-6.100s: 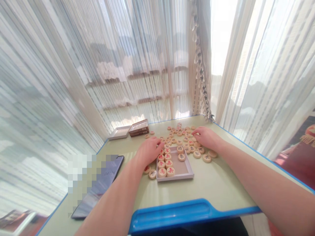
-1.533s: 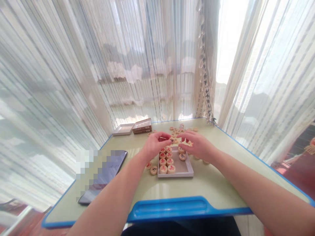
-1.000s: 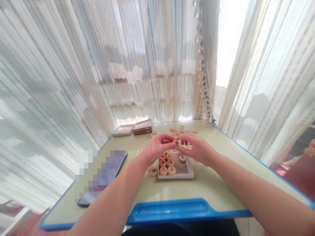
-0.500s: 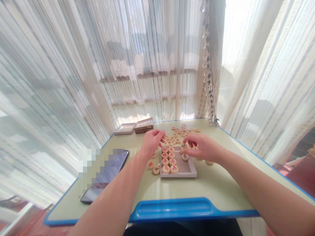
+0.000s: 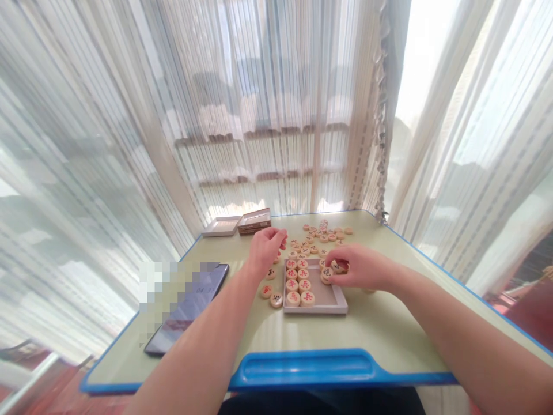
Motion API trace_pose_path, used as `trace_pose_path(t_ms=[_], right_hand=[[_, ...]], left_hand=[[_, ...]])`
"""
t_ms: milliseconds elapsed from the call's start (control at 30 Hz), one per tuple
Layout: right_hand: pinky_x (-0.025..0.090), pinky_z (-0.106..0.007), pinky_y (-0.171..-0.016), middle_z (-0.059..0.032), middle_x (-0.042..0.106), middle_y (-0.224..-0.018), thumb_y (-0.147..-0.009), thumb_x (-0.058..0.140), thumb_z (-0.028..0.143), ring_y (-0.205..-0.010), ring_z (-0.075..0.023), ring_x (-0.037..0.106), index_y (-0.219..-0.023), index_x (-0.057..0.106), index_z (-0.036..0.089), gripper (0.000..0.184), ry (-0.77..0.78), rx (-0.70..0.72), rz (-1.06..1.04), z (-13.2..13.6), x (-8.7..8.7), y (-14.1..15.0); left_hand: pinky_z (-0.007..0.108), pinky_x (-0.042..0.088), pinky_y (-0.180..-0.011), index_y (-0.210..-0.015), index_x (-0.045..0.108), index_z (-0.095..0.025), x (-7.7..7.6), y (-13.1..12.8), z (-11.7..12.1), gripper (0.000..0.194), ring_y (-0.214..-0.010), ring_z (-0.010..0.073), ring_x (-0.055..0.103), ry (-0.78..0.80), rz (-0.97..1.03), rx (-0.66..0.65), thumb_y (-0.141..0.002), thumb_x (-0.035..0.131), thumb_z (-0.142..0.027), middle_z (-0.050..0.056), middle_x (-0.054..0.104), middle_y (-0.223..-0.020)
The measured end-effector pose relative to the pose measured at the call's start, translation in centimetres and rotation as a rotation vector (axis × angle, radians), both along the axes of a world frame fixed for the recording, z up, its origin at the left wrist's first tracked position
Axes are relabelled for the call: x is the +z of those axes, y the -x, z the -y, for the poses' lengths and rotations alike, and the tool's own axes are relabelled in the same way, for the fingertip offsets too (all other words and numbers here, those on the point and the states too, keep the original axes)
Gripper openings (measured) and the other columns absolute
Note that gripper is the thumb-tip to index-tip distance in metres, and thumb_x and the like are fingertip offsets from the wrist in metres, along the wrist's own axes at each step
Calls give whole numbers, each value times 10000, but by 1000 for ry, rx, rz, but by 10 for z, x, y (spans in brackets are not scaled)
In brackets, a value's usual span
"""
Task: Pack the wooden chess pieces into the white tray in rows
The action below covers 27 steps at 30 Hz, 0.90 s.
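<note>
My right hand (image 5: 358,266) is closed on a round wooden Chinese chess piece (image 5: 326,275) with a black character, pinched at the right side of the shallow white box tray (image 5: 337,305). Two columns of red-lettered pieces (image 5: 304,286) fill the tray's left part. Beyond and left of the tray, my left hand (image 5: 266,248) hovers with curled fingers; whatever they may hold is hidden. Beside the tray's left wall lie a red-lettered piece (image 5: 266,291) and a black-lettered piece (image 5: 276,300). Other pieces by my right hand are partly covered.
Several loose pieces (image 5: 320,232) are scattered behind the tray. At the back left stand a shallow box lid (image 5: 221,226) and a brown box (image 5: 254,222). A phone (image 5: 194,308) lies on the left of the blue-edged table (image 5: 254,328). Curtains (image 5: 276,115) hang behind.
My right hand has brought the black-lettered piece nearer to me and down, over where another black-lettered piece showed. My left hand has barely moved, its fingers drawn slightly closer together.
</note>
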State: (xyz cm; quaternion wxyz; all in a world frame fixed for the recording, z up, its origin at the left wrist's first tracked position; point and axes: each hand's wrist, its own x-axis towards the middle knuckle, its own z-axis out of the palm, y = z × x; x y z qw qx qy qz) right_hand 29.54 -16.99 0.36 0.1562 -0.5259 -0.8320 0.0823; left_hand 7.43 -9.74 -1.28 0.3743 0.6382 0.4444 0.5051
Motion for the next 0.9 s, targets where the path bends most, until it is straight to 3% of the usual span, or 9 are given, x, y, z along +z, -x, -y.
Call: trace_pose_path(t_ms=[900], right_hand=[[370,-257,-522,12,614,-644,-719,588,354,-577,-134,515,-843,696,297,173,17,82,-59,0,-3,1]], left_hand=[[197,381,-434,-677,612,-143,0,-1,2,319,-554,113,551,-2,-79,-9,-713,525,-448,39,622,-669]])
